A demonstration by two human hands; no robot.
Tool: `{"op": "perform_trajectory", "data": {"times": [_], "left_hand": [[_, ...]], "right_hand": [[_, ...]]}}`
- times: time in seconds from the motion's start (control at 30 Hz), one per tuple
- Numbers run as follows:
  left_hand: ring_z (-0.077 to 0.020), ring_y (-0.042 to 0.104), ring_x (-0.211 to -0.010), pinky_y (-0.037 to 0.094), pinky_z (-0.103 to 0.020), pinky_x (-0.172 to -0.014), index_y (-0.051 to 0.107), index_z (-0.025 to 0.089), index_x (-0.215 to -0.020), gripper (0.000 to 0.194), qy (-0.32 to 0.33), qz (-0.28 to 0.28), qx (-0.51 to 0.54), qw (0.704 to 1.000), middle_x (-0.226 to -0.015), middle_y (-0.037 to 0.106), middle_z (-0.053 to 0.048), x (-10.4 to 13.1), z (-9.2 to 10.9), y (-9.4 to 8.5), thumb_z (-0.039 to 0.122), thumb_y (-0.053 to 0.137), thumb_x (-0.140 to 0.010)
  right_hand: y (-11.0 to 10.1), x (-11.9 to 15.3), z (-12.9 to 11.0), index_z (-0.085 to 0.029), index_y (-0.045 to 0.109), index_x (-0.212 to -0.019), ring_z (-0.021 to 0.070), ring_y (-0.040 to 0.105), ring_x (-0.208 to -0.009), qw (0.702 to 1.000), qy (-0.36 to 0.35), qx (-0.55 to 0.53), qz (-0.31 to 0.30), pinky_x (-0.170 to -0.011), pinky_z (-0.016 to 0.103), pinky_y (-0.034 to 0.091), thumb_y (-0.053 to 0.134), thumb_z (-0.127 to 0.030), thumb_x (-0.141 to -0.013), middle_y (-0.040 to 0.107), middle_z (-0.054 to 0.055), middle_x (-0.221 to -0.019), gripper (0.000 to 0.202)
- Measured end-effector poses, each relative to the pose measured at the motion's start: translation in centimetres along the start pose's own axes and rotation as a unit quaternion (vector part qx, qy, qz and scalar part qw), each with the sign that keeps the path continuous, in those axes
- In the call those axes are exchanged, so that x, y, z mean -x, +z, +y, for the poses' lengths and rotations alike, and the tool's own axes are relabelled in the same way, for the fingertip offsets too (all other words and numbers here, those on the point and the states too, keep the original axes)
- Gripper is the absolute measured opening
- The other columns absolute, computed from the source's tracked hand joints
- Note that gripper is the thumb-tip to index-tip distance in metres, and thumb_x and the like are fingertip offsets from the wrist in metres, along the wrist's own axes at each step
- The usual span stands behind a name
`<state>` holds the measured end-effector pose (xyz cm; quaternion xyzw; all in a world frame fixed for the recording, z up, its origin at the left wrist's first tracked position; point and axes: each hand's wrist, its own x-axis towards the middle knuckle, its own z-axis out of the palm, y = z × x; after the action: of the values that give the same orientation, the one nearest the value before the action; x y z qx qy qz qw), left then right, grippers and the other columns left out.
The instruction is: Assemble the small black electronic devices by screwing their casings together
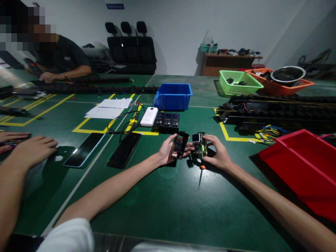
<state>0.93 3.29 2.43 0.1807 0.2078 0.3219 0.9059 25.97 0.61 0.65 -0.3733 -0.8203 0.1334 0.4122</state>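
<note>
My left hand is closed around a black rectangular casing, held tilted above the green table. In my right hand is a circuit board with a small square dark part near its top, gripped by its edge between thumb and fingers. The casing and the board are close to each other, and some of my left fingertips reach toward the board. Just below the board lies a small screwdriver, its orange end toward my right hand. Fine details of both held parts are too small to make out.
Beyond my hands are a black multi-slot device, a white power bank and a blue bin. Two phones lie left, near another person's hand. A red bin and black wired assemblies stand right.
</note>
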Motion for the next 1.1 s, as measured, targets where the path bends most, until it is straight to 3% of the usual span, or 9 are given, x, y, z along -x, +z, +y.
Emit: {"op": "perform_trajectory", "data": {"times": [1.1], "left_hand": [[-0.0301, 0.069, -0.103, 0.054, -0.039, -0.088, 0.056, 0.007, -0.124, 0.05, 0.003, 0.003, 0.001, 1.0, -0.109, 0.069, -0.022, 0.02, 0.02, -0.06, 0.044, 0.043, -0.092]], "right_hand": [[-0.08, 0.15, 0.26, -0.023, 0.044, -0.136, 0.0328, 0.054, -0.119, 1.0, -0.001, 0.012, -0.01, -0.085, 0.049, 0.056, 0.074, -0.024, -0.07, 0.05, 0.015, -0.132, 0.072]]}}
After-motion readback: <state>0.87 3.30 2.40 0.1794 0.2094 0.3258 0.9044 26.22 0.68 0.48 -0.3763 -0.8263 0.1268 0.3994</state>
